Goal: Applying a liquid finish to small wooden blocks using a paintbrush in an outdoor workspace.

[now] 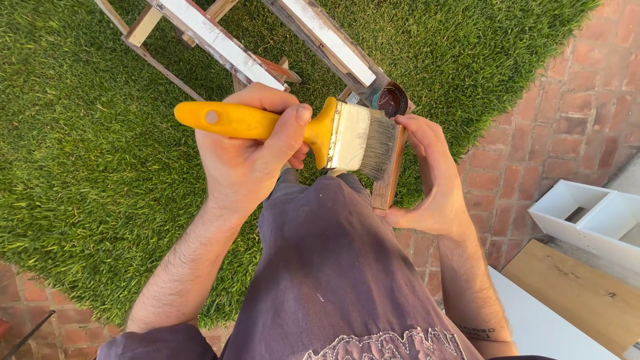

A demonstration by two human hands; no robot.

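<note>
The left hand has its grip closed around the yellow handle of a wide paintbrush, held level above the person's dark purple-grey shirt, bristles pointing right. The right hand is half open – fingertips touching the tips of the pale bristles, holding nothing else. Just beyond the bristles, a small round tin sits on the near end of a wooden frame with white-painted slats; the tin holds something dark brown, though how full it is cannot be told. The frame lies on green grass. At the right, on brick paving, stands a white open box with two compartments – their contents are not clear.
</note>
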